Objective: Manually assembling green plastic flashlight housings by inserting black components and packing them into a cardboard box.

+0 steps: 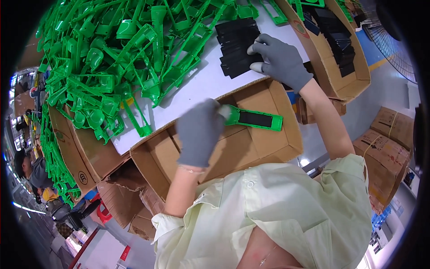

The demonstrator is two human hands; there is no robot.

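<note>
My left hand [200,132], in a grey glove, is closed on one end of a green plastic housing [277,123] with a long narrow handle. A flat black strip [255,119] lies in the handle's recess. This part is over an open cardboard box [293,130] in front of me. Further off and to the right, my gloved right hand [284,60] has its thumb and fingers curled at the right edge of a pile of black strips [235,45]. They appear to pinch a strip there, its outline lost against the pile.
A big heap of green plastic housings [130,58] covers the white table [192,89] on the left and back. At the right stands a carton [358,85] holding black pieces. Beyond it are a fan [394,45] and stacked cartons [380,152]. Another person [38,172] is far left.
</note>
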